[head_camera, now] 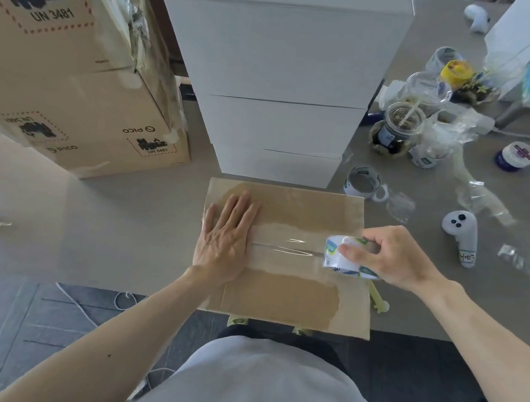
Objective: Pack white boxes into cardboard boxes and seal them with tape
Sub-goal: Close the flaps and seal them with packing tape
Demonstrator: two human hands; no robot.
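Cardboard box (pixel 281 295), tape roll (pixel 337 251) (right hand (pixel 395 259))

The cardboard box (pixel 281 295) is brown with paler, torn-looking bands; the tape roll (pixel 335 248) is white with blue and green print. The stacked boxes (pixel 282 61) are white, the table (pixel 119 222) grey. The big cartons (pixel 69 90) are tan with black print inside red dashed borders; the controller (pixel 460 231) is white with black buttons

Soft daylight, fisheye edges, mild blur
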